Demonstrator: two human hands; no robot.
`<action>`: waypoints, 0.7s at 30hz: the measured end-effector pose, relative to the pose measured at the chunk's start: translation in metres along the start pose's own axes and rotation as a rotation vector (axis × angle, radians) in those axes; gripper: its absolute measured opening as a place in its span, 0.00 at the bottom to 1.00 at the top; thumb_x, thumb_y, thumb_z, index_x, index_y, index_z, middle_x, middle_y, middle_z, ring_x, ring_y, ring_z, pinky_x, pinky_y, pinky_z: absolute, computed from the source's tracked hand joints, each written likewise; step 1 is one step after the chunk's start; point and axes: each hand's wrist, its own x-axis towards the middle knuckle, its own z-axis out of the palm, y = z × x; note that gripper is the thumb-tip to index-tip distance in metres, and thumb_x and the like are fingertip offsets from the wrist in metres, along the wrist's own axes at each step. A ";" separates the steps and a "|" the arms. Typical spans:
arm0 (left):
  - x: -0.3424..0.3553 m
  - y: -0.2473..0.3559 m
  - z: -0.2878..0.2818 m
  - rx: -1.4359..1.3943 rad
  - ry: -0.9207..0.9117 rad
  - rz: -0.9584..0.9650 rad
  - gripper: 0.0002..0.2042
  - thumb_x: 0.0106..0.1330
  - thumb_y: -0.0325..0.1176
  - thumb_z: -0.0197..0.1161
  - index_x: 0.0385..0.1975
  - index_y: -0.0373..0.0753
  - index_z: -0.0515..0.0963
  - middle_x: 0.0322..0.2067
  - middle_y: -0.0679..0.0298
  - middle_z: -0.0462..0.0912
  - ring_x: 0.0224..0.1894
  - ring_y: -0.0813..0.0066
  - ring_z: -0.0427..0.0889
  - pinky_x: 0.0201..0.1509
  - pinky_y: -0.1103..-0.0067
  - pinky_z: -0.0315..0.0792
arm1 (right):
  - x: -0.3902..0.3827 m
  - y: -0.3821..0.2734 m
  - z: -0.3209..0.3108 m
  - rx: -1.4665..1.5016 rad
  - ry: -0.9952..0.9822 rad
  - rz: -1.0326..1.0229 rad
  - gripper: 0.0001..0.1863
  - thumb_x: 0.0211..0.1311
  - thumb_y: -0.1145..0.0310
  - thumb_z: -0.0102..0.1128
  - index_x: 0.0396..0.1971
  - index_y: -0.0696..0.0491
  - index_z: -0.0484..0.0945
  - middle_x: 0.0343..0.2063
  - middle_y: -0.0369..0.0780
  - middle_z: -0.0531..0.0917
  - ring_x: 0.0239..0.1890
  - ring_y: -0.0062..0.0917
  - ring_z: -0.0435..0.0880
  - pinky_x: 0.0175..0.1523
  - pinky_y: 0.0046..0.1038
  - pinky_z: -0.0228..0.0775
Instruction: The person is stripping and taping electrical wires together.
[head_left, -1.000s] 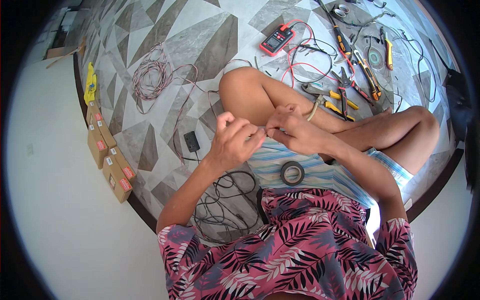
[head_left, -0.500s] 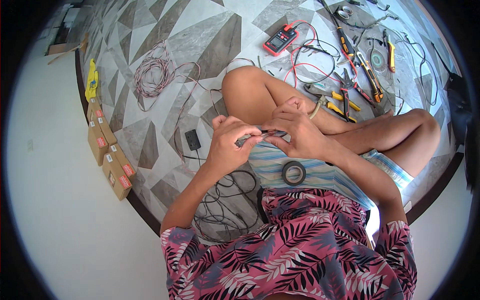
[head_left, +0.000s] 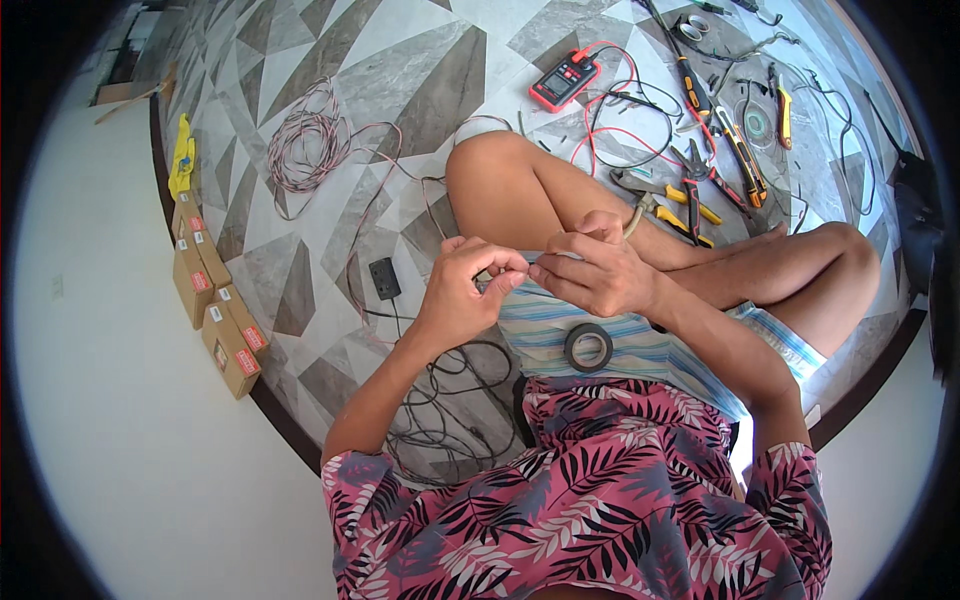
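My left hand [head_left: 470, 292] and my right hand [head_left: 595, 268] meet over my lap, fingertips close together. Both pinch a thin dark wire [head_left: 531, 264], mostly hidden by the fingers. A roll of dark tape [head_left: 588, 346] rests on the striped shorts just below them. Left of my left hand, a small black socket block [head_left: 384, 279] with a cord lies on the floor. Pliers with yellow handles [head_left: 700, 208] and red-handled pliers [head_left: 691, 180] lie beyond my right leg.
A red-black meter [head_left: 563, 80] with leads, a utility knife [head_left: 742, 150] and other tools lie ahead-right. Coiled red-white wire [head_left: 305, 150] lies ahead-left; tangled black cable [head_left: 450, 440] beside my hip. Brown boxes [head_left: 232, 345] line the left wall; a black bag [head_left: 915, 210] is far right.
My hands first came lower with more of the dark wire showing; now my right fingers have curled over it, hiding most of it.
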 end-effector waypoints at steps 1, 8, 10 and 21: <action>0.000 0.000 -0.001 -0.011 -0.012 -0.024 0.05 0.63 0.29 0.71 0.36 0.39 0.85 0.31 0.67 0.87 0.33 0.72 0.81 0.56 0.69 0.65 | -0.001 0.001 0.000 0.025 -0.024 0.033 0.10 0.46 0.70 0.73 0.31 0.53 0.87 0.32 0.34 0.83 0.42 0.25 0.80 0.49 0.37 0.63; 0.002 -0.003 -0.001 -0.195 -0.116 -0.153 0.11 0.71 0.35 0.64 0.42 0.33 0.86 0.31 0.60 0.87 0.31 0.68 0.83 0.44 0.73 0.74 | -0.013 -0.001 0.004 0.315 0.015 0.325 0.12 0.46 0.73 0.75 0.34 0.50 0.87 0.37 0.33 0.84 0.46 0.30 0.79 0.51 0.38 0.63; 0.007 -0.006 -0.002 -0.259 -0.183 -0.275 0.13 0.73 0.37 0.62 0.41 0.32 0.86 0.30 0.59 0.87 0.30 0.70 0.82 0.40 0.75 0.74 | -0.016 -0.001 0.005 0.280 -0.012 0.316 0.13 0.46 0.74 0.74 0.35 0.50 0.87 0.37 0.33 0.83 0.47 0.30 0.79 0.51 0.39 0.63; 0.028 -0.005 -0.006 -0.013 -0.274 0.044 0.07 0.68 0.33 0.65 0.34 0.37 0.86 0.26 0.66 0.81 0.31 0.72 0.76 0.40 0.71 0.64 | -0.006 -0.002 0.001 0.223 -0.220 0.345 0.13 0.55 0.73 0.69 0.42 0.51 0.82 0.37 0.37 0.79 0.47 0.31 0.76 0.52 0.40 0.58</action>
